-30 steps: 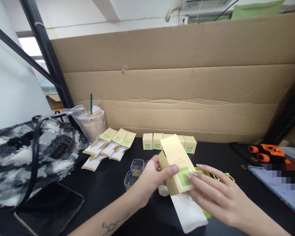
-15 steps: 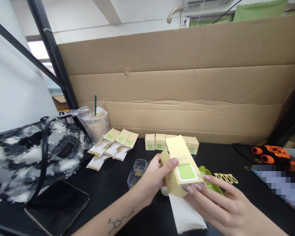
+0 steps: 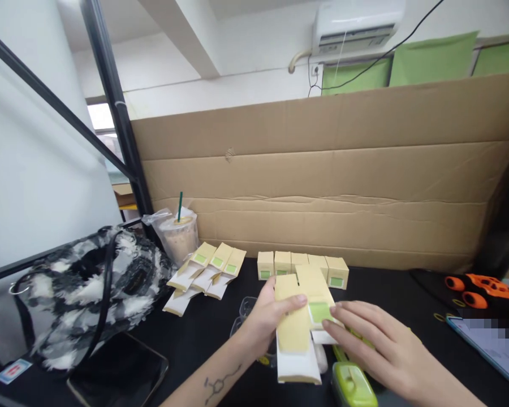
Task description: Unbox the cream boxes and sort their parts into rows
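Observation:
My left hand [image 3: 266, 314] grips a pale yellow cardboard box [image 3: 294, 325] with a green label, its thumb lying across the side panel. Below the thumb a long white flap hangs toward me. The fingers of my right hand [image 3: 375, 333] press on the box's right edge beside the label; its thumb is hidden. Beneath the box a white rounded object [image 3: 321, 359] shows partly. A bright green plastic item [image 3: 353, 384] sits under my right hand. Clear plastic containers [image 3: 246, 307] are partly covered by my left hand.
Several small boxes [image 3: 265, 265] stand in a row before the cardboard panel [image 3: 322, 175]. Flat cartons [image 3: 220, 257] overlap at left, near a bagged drink [image 3: 180, 237]. A fuzzy bag [image 3: 131, 271] and dark tablet [image 3: 119, 367] lie left; an orange toy [image 3: 487, 288] right.
The box has turned in my hands, so its side panel and white flap now face me. My right fingers have moved from its lower end to its right edge. The view has tilted up.

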Action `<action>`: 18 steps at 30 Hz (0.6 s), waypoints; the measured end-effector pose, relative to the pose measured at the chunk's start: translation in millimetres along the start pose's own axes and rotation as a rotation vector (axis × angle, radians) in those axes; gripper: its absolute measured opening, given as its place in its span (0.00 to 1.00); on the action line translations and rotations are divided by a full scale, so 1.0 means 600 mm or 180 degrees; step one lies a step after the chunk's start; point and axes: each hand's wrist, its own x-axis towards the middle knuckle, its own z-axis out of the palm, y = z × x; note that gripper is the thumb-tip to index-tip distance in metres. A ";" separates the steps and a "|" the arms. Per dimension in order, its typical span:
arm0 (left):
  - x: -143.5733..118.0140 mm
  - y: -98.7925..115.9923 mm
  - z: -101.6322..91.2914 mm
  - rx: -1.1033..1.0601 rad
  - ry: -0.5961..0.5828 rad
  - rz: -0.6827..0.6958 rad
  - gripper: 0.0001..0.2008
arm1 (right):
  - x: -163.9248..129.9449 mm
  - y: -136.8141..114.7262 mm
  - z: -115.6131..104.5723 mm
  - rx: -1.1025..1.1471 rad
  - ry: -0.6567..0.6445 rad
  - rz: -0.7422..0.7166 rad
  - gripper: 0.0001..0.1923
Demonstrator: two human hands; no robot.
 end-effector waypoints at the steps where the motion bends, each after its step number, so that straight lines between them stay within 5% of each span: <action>1: -0.001 -0.001 -0.003 0.0076 -0.0029 0.0002 0.29 | -0.009 -0.002 0.002 -0.0055 -0.0052 0.0076 0.17; 6: -0.002 -0.001 -0.022 0.1277 -0.0178 -0.0264 0.32 | -0.050 -0.016 0.013 -0.0191 -0.0295 0.0129 0.23; 10: -0.011 0.020 -0.030 0.3188 0.0135 0.1297 0.22 | -0.060 -0.009 0.011 -0.0186 -0.0391 0.0126 0.20; 14: -0.035 0.044 -0.015 0.4523 -0.0920 0.2333 0.26 | -0.065 0.002 0.010 -0.0095 -0.0455 0.0179 0.16; 18: -0.050 0.051 0.000 0.4967 -0.1276 0.2542 0.29 | -0.072 0.002 0.016 -0.0049 -0.0398 0.0277 0.16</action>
